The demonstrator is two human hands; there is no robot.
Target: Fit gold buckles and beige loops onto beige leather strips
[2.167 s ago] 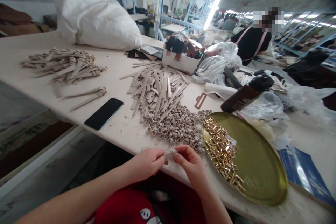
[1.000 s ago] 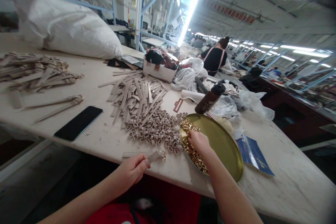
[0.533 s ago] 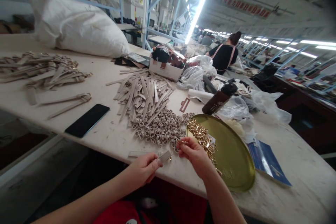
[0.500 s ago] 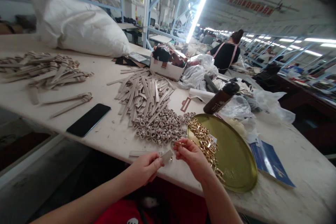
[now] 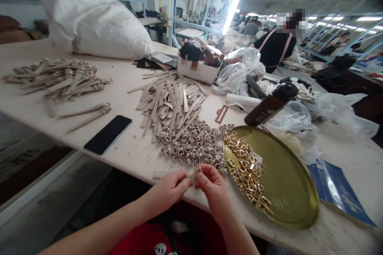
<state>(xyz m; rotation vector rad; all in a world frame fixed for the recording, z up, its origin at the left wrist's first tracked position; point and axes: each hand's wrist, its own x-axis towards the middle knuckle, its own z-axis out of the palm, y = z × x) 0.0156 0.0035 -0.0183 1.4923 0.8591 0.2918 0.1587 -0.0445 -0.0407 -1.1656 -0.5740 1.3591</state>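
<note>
My left hand (image 5: 173, 186) pinches a short beige strap (image 5: 193, 176) at the front edge of the table. Against the strap's other end, my right hand (image 5: 211, 181) is closed on a small gold buckle, mostly hidden by the fingers. Just beyond my hands lies a heap of small beige loops (image 5: 197, 143), with a pile of flat beige straps (image 5: 167, 99) behind it. Gold buckles (image 5: 248, 171) are heaped on the left side of an oval gold tray (image 5: 287, 183), to the right of my right hand. Another strap (image 5: 161, 174) lies by the table edge.
A black phone (image 5: 107, 134) and a pile of straps with buckles (image 5: 62, 77) lie at left, before a big white sack (image 5: 98, 24). A dark bottle (image 5: 271, 105), plastic bags (image 5: 239, 71), a white box (image 5: 197, 71) and a blue booklet (image 5: 341, 191) stand or lie around. A person (image 5: 275, 48) is beyond.
My right hand has brought the gold buckle to the strap in my left hand, so the hands now meet. The whole view has shifted slightly.
</note>
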